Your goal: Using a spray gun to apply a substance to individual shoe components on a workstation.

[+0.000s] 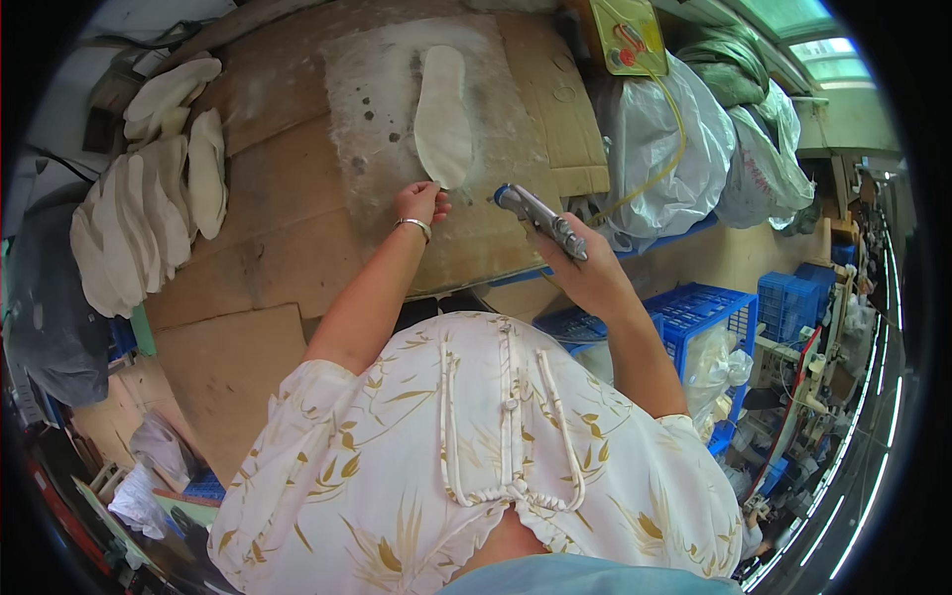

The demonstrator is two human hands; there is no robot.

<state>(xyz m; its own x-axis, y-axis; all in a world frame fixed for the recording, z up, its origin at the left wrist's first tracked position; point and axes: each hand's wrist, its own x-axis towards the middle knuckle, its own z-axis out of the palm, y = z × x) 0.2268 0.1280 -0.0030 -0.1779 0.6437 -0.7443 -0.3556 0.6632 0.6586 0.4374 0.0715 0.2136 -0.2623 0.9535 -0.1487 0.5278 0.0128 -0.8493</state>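
Note:
A cream-coloured insole (pixel 444 114) lies flat on a whitened, stained patch of the cardboard-covered table (pixel 288 178). At its near end is my left hand (pixel 423 203), with a bracelet at the wrist, its fingers curled and pinching the insole's edge. My right hand (pixel 587 260) is wrapped round a metal spray gun (pixel 543 220), held up in front of me to the right of the insole. The gun's nozzle end points up and left, apart from the insole. A yellowish hose (pixel 680 139) runs near the gun on the right.
Several similar insoles (pixel 134 218) are piled at the table's left. A yellow container (pixel 627 38) stands at the far right, above silver-grey plastic bags (pixel 659 149). Blue plastic crates (pixel 694 307) stand right of me, below table height. A dark bag (pixel 59 307) sits at the left.

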